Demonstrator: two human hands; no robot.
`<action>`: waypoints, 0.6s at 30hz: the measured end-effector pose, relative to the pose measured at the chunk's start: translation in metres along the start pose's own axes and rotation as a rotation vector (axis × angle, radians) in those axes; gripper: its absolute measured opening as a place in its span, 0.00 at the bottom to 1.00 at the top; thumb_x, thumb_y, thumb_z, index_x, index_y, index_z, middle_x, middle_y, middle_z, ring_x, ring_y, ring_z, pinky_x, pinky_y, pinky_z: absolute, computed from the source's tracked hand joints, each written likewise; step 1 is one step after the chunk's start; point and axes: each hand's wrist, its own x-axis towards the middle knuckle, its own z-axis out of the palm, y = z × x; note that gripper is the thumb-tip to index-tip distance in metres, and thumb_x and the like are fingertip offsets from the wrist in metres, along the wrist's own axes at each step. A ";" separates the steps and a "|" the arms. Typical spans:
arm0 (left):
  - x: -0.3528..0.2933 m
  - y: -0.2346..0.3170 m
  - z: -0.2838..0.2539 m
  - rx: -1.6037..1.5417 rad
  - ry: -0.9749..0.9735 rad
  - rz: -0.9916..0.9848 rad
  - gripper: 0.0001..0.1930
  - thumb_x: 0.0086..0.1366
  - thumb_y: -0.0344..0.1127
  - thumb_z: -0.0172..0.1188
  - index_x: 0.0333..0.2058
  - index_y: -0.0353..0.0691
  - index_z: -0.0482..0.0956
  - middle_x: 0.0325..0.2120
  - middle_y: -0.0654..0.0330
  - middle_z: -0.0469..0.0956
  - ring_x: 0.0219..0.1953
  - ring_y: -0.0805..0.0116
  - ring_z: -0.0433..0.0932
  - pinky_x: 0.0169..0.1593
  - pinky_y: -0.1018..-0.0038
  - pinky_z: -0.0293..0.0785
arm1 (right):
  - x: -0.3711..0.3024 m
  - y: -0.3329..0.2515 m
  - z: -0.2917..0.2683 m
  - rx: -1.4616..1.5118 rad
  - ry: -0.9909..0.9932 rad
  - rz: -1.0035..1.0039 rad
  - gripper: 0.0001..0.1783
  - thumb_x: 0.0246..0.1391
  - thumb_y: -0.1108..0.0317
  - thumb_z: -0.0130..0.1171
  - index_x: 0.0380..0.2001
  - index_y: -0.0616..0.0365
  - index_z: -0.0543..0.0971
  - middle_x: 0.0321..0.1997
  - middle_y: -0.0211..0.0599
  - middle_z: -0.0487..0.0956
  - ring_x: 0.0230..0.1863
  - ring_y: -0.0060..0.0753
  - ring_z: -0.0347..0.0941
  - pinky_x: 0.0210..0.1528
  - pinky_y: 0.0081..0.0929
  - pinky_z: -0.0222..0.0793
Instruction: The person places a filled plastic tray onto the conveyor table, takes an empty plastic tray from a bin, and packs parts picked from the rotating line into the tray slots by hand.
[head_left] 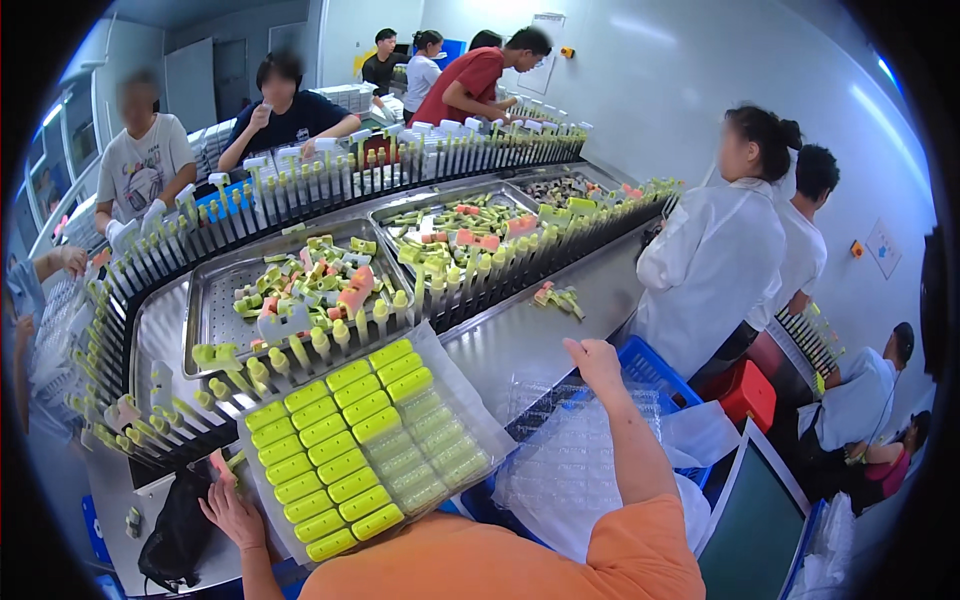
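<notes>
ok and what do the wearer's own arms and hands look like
The left hand and right hand are bare, no gloves or watch showing. A short orange sleeve covers the upper right arm; the left sleeve can't be made out.

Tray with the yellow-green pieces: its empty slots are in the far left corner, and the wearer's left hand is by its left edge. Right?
One error: the empty slots are in the near right part of the tray, as the head view shows. The left hand is indeed by its left edge.
</notes>
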 end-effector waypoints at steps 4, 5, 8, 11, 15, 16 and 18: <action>0.000 -0.002 0.005 0.009 0.013 0.031 0.19 0.55 0.31 0.52 0.48 0.42 0.74 0.51 0.56 0.72 0.59 0.55 0.65 0.68 0.50 0.43 | 0.031 0.003 -0.006 0.004 0.083 -0.007 0.15 0.57 0.56 0.54 0.36 0.56 0.80 0.30 0.43 0.81 0.34 0.50 0.77 0.40 0.43 0.71; 0.000 -0.002 0.006 0.012 0.015 0.025 0.19 0.55 0.31 0.52 0.48 0.42 0.74 0.51 0.56 0.72 0.59 0.55 0.65 0.68 0.50 0.43 | 0.043 0.005 -0.005 0.061 0.129 -0.045 0.15 0.56 0.57 0.55 0.38 0.55 0.79 0.33 0.43 0.81 0.37 0.49 0.77 0.42 0.43 0.71; 0.000 0.000 0.004 0.005 0.022 0.015 0.18 0.56 0.31 0.52 0.48 0.42 0.74 0.50 0.56 0.72 0.58 0.55 0.66 0.68 0.50 0.44 | 0.074 -0.014 -0.013 0.075 0.177 -0.151 0.17 0.55 0.59 0.57 0.47 0.53 0.77 0.43 0.41 0.78 0.45 0.47 0.75 0.47 0.42 0.70; 0.000 0.001 0.000 0.012 0.011 0.007 0.18 0.56 0.31 0.52 0.47 0.41 0.74 0.50 0.57 0.72 0.57 0.55 0.66 0.68 0.50 0.45 | 0.115 -0.033 -0.018 0.003 0.255 -0.191 0.23 0.53 0.62 0.59 0.53 0.52 0.73 0.50 0.40 0.74 0.51 0.46 0.73 0.50 0.42 0.70; -0.001 0.000 -0.002 0.007 0.019 -0.015 0.18 0.54 0.29 0.52 0.46 0.41 0.74 0.48 0.56 0.73 0.56 0.54 0.67 0.67 0.49 0.47 | 0.180 -0.056 -0.013 -0.299 0.341 -0.211 0.22 0.52 0.62 0.59 0.50 0.55 0.74 0.51 0.42 0.73 0.52 0.46 0.72 0.50 0.42 0.70; 0.000 0.003 -0.004 -0.009 0.008 -0.019 0.19 0.53 0.29 0.52 0.45 0.41 0.74 0.47 0.56 0.73 0.55 0.54 0.68 0.67 0.49 0.47 | 0.194 -0.063 -0.014 -0.387 0.342 -0.199 0.21 0.51 0.61 0.60 0.49 0.56 0.74 0.50 0.42 0.73 0.53 0.45 0.71 0.51 0.42 0.71; 0.004 0.007 -0.005 -0.006 0.024 -0.020 0.19 0.52 0.28 0.52 0.45 0.40 0.74 0.46 0.56 0.74 0.55 0.53 0.68 0.66 0.49 0.48 | 0.227 -0.067 -0.012 -0.504 0.323 -0.225 0.22 0.50 0.59 0.64 0.47 0.55 0.73 0.50 0.40 0.74 0.53 0.42 0.72 0.51 0.42 0.71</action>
